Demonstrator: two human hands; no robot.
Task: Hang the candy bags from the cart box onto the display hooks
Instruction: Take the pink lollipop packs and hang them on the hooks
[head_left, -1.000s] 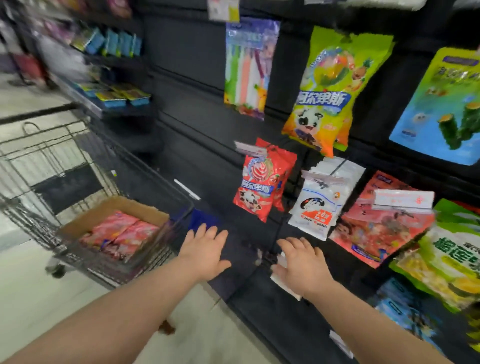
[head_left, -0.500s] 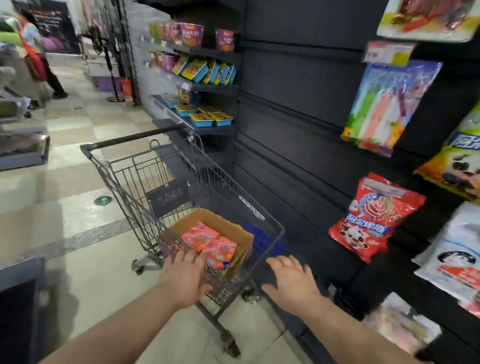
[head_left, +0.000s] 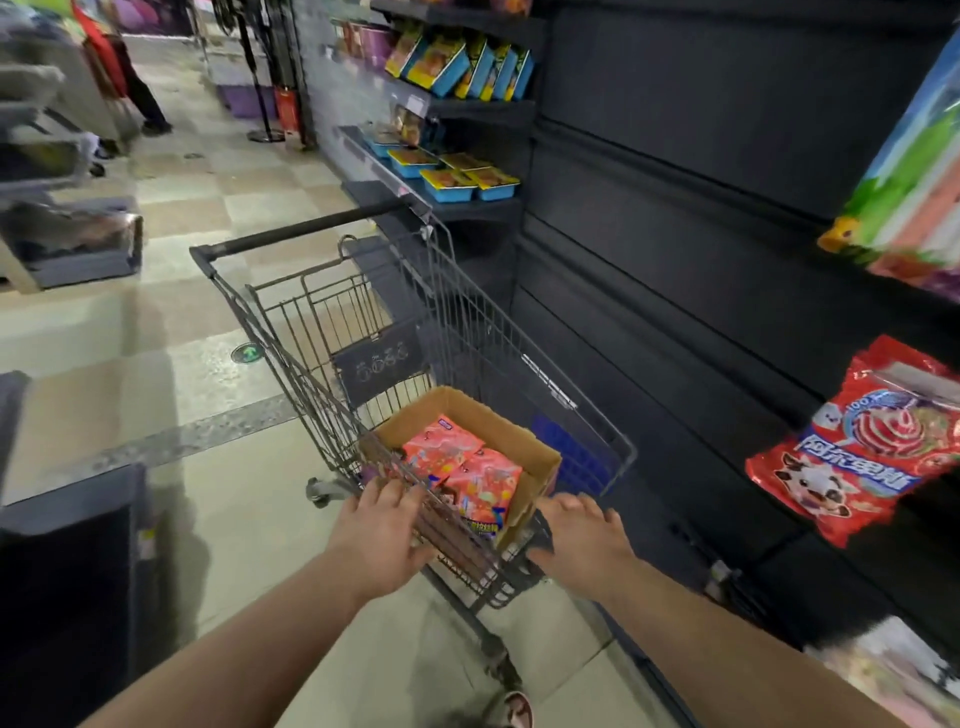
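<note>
Now I hold my left hand and right hand wide and empty by the brown cardboard box to grab its pink plastic candy bags.

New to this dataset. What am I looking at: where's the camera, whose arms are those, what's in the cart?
There is no robot here. A person works with bare hands, and a single wide-angle camera sits on their head, looking forward and down. The two forearms coming in from the bottom are therefore their own.

The left hand and the right hand both reach to the near end of a wire shopping cart. Their fingers are fairly straight and hold nothing.

An open cardboard box stands in the cart, with pink-red candy bags lying in it. To the right is a dark display wall where goods hang, such as a red lollipop bag.

The job is to hang the boxed bags on that wall. None has been picked up yet.
</note>
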